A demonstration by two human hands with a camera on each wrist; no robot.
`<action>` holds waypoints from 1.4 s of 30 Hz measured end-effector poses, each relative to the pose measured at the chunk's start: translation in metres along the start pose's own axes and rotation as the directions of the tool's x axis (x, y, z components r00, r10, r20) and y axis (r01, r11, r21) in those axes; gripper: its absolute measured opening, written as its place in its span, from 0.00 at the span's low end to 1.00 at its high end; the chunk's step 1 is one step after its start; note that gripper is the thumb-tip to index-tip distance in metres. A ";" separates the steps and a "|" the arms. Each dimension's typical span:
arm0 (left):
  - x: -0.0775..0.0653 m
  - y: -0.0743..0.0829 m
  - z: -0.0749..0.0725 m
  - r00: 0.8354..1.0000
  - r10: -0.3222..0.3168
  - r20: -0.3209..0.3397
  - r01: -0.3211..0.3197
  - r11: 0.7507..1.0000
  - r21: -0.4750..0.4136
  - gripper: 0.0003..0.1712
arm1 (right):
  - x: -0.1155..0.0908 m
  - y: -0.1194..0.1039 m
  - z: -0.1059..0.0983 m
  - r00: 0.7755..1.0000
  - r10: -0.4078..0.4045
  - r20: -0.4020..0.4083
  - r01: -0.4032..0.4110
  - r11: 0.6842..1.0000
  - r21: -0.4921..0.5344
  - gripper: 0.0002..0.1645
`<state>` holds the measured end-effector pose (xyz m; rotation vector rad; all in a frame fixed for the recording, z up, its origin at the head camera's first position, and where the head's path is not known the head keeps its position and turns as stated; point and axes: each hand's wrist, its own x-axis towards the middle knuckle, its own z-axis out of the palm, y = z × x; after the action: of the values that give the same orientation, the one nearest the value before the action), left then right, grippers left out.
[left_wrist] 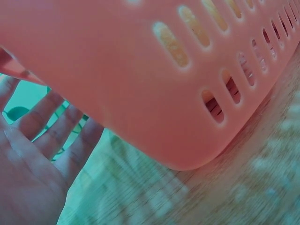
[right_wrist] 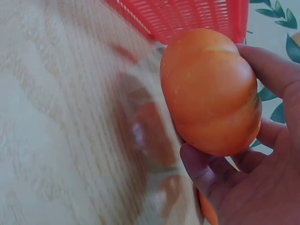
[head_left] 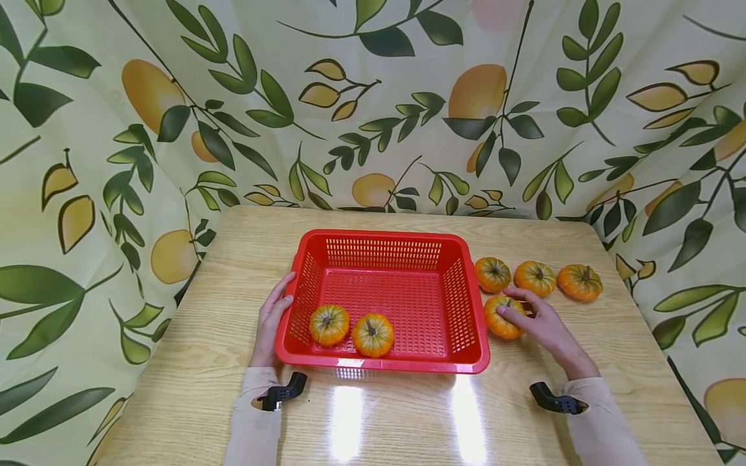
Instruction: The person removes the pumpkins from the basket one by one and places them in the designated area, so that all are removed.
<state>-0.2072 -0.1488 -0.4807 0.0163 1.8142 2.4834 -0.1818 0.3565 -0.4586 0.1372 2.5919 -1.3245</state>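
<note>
Clearly, the right hand (head_left: 546,325) grips a pumpkin (head_left: 498,323) — the straight-fingered left hand (head_left: 270,320) touches the red basket (head_left: 410,301).

No readable text — no labels, no brands, no numbers, no signs

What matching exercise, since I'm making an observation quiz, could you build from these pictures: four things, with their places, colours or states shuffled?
Things:
1. Basket
2. Left hand
3. Right hand
4. Table

Places, colours, states:
A. Holding a pumpkin
B. Pale, wood-grained
C. At the basket's left end
D. Red, with slotted walls

Right pairs: 1-D, 2-C, 3-A, 4-B
</note>
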 end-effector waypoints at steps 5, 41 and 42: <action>0.000 0.000 0.000 1.000 0.002 0.001 -0.002 1.000 -0.001 0.29 | 0.003 0.004 0.002 1.000 0.009 -0.004 -0.009 1.000 0.009 0.42; 0.000 0.001 0.001 1.000 -0.005 -0.002 0.006 1.000 0.021 0.29 | 0.012 0.018 0.010 1.000 0.017 0.020 -0.018 0.997 0.069 0.40; 0.000 0.001 0.001 1.000 -0.006 -0.003 0.006 1.000 0.020 0.29 | 0.012 0.018 0.010 1.000 0.013 0.021 -0.014 0.997 0.071 0.40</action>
<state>-0.2070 -0.1485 -0.4793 0.0081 1.8376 2.4618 -0.1883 0.3590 -0.4811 0.1523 2.5234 -1.4069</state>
